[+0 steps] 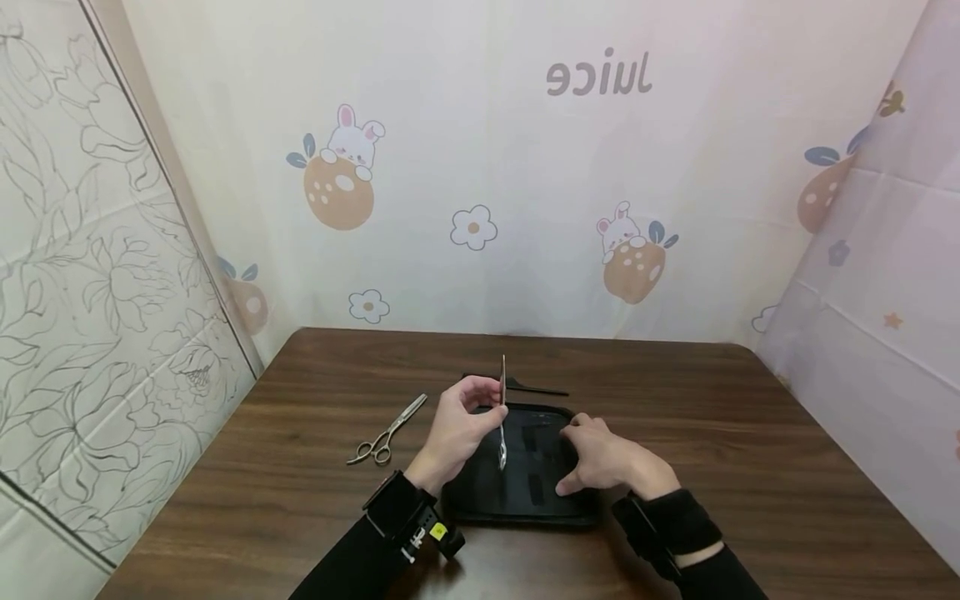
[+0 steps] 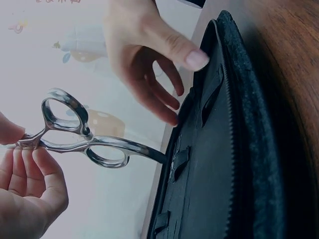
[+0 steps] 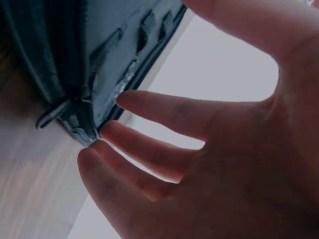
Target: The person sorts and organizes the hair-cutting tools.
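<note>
My left hand (image 1: 459, 427) pinches a pair of silver scissors (image 2: 67, 147) near the middle, between thumb and fingertips. In the head view they stand nearly upright, seen edge-on, with the finger rings low over the case. A black zip case (image 1: 480, 497) lies open on the table, with elastic loops (image 2: 213, 94) along its inside. At the case's right side is my right hand (image 1: 613, 458), fingers apart and slightly bent. Its fingertips (image 3: 130, 99) rest on or very near the case edge, close to the zip pull (image 3: 52, 114).
Left of the case, a second pair of silver scissors (image 1: 395, 427) lies on the brown wooden table (image 1: 300, 483). A black comb-like thing (image 1: 542, 390) lies behind the case, partly hidden by my left hand. Printed cloth (image 1: 480, 167) hangs behind the table.
</note>
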Tool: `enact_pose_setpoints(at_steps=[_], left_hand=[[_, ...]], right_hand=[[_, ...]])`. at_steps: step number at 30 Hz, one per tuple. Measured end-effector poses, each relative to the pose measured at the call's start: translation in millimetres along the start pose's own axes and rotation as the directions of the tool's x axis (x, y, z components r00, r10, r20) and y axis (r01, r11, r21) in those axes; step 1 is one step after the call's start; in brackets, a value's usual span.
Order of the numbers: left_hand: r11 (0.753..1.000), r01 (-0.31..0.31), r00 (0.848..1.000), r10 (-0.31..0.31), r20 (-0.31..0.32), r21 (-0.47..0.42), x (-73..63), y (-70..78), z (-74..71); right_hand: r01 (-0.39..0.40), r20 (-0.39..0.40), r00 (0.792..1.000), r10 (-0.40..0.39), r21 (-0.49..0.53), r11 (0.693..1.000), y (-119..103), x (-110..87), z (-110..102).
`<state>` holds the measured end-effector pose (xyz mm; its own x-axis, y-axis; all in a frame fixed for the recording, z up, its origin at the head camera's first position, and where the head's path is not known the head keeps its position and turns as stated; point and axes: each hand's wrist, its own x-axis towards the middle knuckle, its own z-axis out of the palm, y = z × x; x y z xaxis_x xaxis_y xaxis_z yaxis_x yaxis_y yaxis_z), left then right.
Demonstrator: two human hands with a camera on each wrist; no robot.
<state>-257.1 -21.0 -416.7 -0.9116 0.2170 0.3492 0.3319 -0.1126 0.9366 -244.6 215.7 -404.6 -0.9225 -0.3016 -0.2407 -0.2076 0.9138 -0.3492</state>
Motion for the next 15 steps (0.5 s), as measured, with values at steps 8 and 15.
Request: enact_pose_setpoints(at_steps=[8,15], left_hand=[[1.000,0.016,0.999,-0.016,-0.028,0.016,0.3,-4.5,-4.8],[1.000,-0.010,1.000,0.011,-0.027,0.024,3.5,-3.5,-6.2]], right_hand=[[0.003,0.013,1.000,-0.003,-0.012,1.000,-1.9,3.1,10.5],[-0.008,0.007,1.000,0.008,-0.012,1.000,-2.9,4.9,9.8]])
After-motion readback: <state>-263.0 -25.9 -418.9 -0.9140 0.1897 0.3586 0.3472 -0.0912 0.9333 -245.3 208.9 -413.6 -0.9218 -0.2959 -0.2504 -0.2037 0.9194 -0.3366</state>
